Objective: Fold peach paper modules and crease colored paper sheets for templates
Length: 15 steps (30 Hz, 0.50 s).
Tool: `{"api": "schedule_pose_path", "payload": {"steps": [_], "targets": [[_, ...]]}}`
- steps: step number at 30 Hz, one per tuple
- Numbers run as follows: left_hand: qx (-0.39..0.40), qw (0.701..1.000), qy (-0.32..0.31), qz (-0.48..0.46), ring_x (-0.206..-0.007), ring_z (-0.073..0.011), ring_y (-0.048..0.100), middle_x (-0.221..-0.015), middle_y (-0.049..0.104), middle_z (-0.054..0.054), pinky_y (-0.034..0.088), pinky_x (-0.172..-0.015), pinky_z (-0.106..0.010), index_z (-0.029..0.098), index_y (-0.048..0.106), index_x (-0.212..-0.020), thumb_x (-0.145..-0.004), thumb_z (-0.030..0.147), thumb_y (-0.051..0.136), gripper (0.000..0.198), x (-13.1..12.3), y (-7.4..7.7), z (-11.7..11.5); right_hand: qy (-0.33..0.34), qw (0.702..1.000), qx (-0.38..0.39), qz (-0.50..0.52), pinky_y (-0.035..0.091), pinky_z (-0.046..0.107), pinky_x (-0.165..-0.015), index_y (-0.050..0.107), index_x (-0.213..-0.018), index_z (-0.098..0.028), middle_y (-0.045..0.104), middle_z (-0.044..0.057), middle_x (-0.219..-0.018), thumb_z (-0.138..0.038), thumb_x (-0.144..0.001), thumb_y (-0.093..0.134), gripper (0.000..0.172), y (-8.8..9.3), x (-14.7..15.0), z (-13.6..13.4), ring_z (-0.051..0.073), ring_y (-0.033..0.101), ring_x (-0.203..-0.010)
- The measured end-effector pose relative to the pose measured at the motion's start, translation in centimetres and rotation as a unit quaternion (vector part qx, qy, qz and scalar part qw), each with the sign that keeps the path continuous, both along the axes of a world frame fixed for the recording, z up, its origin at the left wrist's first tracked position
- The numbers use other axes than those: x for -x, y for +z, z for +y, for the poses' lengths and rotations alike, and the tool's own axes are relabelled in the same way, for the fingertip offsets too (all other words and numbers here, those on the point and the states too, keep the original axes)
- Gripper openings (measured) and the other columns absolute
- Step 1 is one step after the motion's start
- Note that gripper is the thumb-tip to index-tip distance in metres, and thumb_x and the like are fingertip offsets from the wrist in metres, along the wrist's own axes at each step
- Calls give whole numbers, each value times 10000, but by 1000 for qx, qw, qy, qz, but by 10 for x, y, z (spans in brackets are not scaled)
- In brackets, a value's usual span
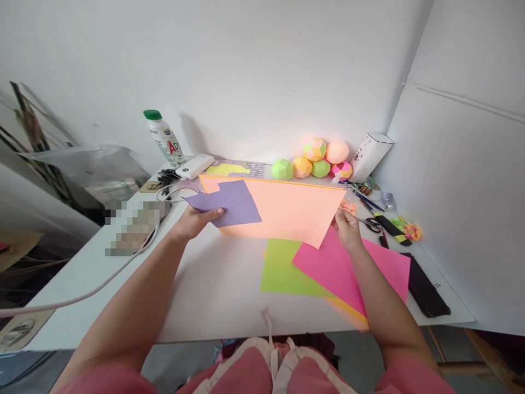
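Observation:
My left hand (197,220) grips a purple piece of paper (235,203) with notched edges, its thumb lying on the front. Behind the purple piece stretches a large peach sheet of paper (291,210), raised above the table with an orange strip along its top edge. Whether my left hand also grips the peach sheet, I cannot tell. At the peach sheet's right edge, my right hand (348,227) is closed on it, fingertips partly hidden. Below lie a green sheet (287,271) and a pink sheet (385,262), partly under my right forearm.
Several faceted paper balls (302,167) sit against the wall. Scissors (372,223), a utility knife (392,229) and a black pouch (426,287) lie on the right. A green-capped bottle (164,139) and a white power bank (194,166) stand back left; a pale cable (118,272) crosses the table (205,306).

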<state>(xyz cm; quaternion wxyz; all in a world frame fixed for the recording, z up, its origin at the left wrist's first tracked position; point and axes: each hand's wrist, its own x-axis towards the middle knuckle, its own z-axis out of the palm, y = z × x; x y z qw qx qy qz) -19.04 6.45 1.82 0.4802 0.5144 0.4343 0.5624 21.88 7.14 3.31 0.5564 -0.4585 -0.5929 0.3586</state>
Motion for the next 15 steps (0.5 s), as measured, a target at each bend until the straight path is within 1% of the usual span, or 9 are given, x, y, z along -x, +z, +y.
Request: {"api": "schedule_pose_path", "payload": {"steps": [2,4,6,8,11,13,15], "targets": [[25,999,-28,5,-1128,-331,607,-1163,690,-93,572,-890,-411,208,667,-1140,-586,418,864,624,3,0,0,-19,1000,-16,-16,527,319,-703,652,-763,-195,673,21,-748,-646,-750,635,452,4,-2,-3,180,628,-724],[41,998,-48,9,-1103,-346,619,-1146,696,-100,586,-855,-423,211,679,-1127,-555,408,880,638,4,0,0,-34,999,-32,-29,509,301,-680,665,-753,-191,663,9,-719,-577,-731,690,388,7,-1,-6,161,603,-681],[45,997,-58,6,-1091,-364,625,-1127,704,-105,592,-840,-438,216,683,-1128,-525,409,891,666,2,-1,-1,-40,998,-42,-35,492,287,-629,660,-726,-192,647,-1,-677,-556,-705,715,368,8,2,-7,145,578,-626],[52,997,-63,-2,-1110,-376,615,-1125,704,-108,586,-858,-451,219,672,-1154,-516,419,892,704,-1,-2,-2,-38,997,-50,-38,477,278,-582,637,-686,-196,634,-4,-646,-556,-699,714,368,7,6,-9,136,562,-585],[60,997,-44,-13,-1137,-376,600,-1136,697,-115,573,-891,-461,212,632,-1215,-533,435,882,761,-7,-4,-2,-40,996,-70,-45,456,270,-547,596,-645,-202,615,-8,-622,-520,-741,688,345,8,13,-13,123,542,-550],[45,999,-12,-20,-1152,-358,592,-1121,701,-114,559,-921,-453,204,611,-1236,-555,466,866,773,-10,-5,-2,-49,994,-90,-50,442,270,-549,570,-627,-205,598,-12,-616,-470,-772,677,320,11,17,-18,115,524,-542],[22,999,12,-25,-1167,-339,583,-1092,709,-107,541,-953,-441,203,603,-1238,-574,495,850,767,-12,-6,-2,-72,989,-118,-60,437,277,-580,553,-620,-206,590,-12,-631,-422,-780,680,297,12,20,-23,116,522,-569]]}}
